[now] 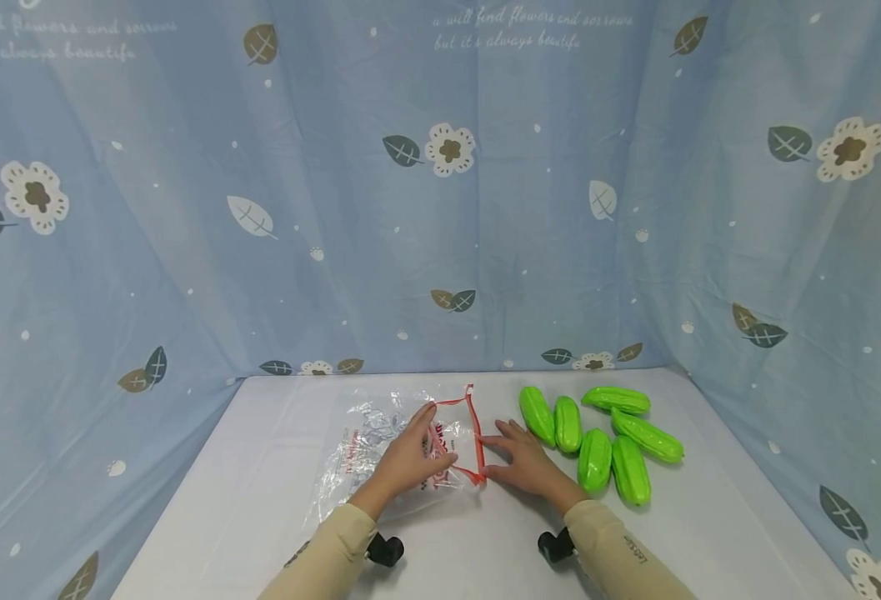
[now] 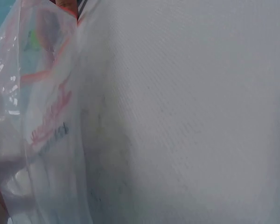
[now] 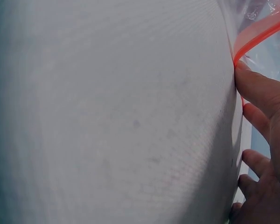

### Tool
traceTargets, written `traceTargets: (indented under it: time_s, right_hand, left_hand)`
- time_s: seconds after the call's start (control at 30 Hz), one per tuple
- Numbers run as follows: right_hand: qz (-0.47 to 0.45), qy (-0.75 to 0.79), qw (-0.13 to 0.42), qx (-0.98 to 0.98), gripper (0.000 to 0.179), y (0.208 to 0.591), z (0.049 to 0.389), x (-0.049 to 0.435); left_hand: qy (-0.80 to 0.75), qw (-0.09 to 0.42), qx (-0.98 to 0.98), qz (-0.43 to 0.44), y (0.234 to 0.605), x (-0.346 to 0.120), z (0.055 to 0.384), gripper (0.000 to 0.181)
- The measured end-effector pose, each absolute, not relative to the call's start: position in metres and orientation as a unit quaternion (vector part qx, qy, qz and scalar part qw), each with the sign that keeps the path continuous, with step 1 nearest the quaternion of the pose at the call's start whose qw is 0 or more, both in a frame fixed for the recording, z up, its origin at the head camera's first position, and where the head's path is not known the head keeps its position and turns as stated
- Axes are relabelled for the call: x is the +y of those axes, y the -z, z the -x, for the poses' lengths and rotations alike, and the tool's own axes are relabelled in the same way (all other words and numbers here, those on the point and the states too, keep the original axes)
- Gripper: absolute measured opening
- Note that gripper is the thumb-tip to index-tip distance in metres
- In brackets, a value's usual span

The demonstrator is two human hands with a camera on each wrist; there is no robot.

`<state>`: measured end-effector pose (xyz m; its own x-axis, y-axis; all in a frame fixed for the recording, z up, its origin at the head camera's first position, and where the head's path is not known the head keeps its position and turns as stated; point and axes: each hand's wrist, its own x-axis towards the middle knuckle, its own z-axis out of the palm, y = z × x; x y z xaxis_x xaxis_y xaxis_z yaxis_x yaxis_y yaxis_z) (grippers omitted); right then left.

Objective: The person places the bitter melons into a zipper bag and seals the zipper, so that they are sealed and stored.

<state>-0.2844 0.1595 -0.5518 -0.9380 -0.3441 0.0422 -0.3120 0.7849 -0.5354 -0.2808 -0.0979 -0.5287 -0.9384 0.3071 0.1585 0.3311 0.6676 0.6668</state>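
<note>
A clear plastic zip bag (image 1: 368, 442) with red print lies flat on the white table, its red-edged mouth toward the right and spread apart. My left hand (image 1: 404, 460) is over the mouth, fingers and thumb apart at the upper red lip. In the left wrist view, the bag's clear film (image 2: 51, 154) rises at the left side. My right hand (image 1: 523, 462) touches the lower red edge (image 1: 478, 433) with thumb and fingers extended and spread. The right wrist view shows the thumb (image 3: 259, 88) right at the red strip (image 3: 261, 37).
Several glossy bright green, ribbed, elongated pieces, like plastic vegetables (image 1: 595, 461), lie in a loose group right of my right hand. A blue patterned curtain (image 1: 440, 208) hangs behind and at both sides of the white table (image 1: 245, 467).
</note>
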Motion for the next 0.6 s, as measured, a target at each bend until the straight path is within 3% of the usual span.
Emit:
traceTargets:
  time_s: [0.6]
  right_hand:
    - [0.181, 0.283, 0.020, 0.942, 0.056, 0.5544, 0.2859, 0.1603]
  left_hand:
    - [0.363, 0.023, -0.916, 0.166, 0.5326, -0.0990, 0.2786, 0.095]
